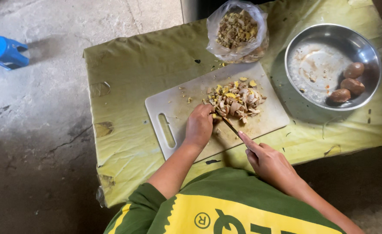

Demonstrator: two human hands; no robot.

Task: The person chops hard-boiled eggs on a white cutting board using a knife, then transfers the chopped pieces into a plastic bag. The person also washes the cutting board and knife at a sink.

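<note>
My right hand (270, 164) grips knife (230, 126); left hand (199, 125), fingers curled, steadies chopped egg pile (236, 100). Keep fingertips tucked, blade vertical.

We wear a dark green short-sleeved shirt (225, 180), its cloth filling the lower edge of the view toward six o'clock. Across it runs a broad bright yellow panel (225, 214) with a toothed, zigzag border on its nine o'clock side and dark green printed lettering and a small ringed mark inside it. One sleeve hem (149, 193) shows at about seven o'clock, ending above the elbow. Both forearms are bare; our left hand (198, 125) and right hand (269, 162) carry no gloves, rings or watch.
</note>
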